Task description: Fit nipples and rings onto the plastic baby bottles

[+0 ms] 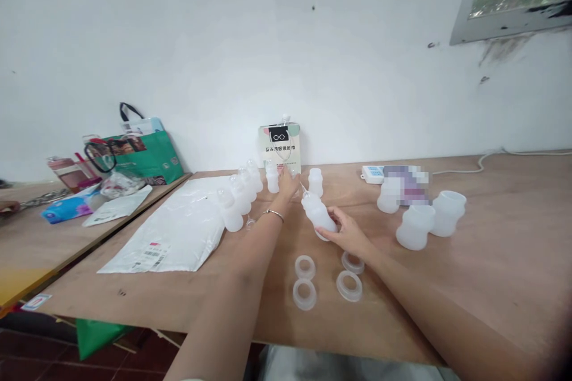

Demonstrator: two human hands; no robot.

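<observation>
A translucent white baby bottle (316, 213) lies tilted in my right hand (346, 231), whose fingers and thumb are closed around its lower part. Its mouth points up and left, with a thin white strip beside it. Farther out, my left hand (289, 183) reaches towards small clear pieces in front of a paper bag; its fingers are mostly hidden, so their grip is unclear. Close by it stand a capped bottle (272, 177) and an uncapped bottle (315, 181). Several translucent rings (304, 294) rest on the table nearer me.
Several capped bottles (231, 214) form a row beside a white plastic mailer (179, 232). Uncapped bottles (413, 229) stand at the right, near a small white box (372, 174). The paper bag (280, 146) leans on the wall. A green bag (152, 158) sits far left.
</observation>
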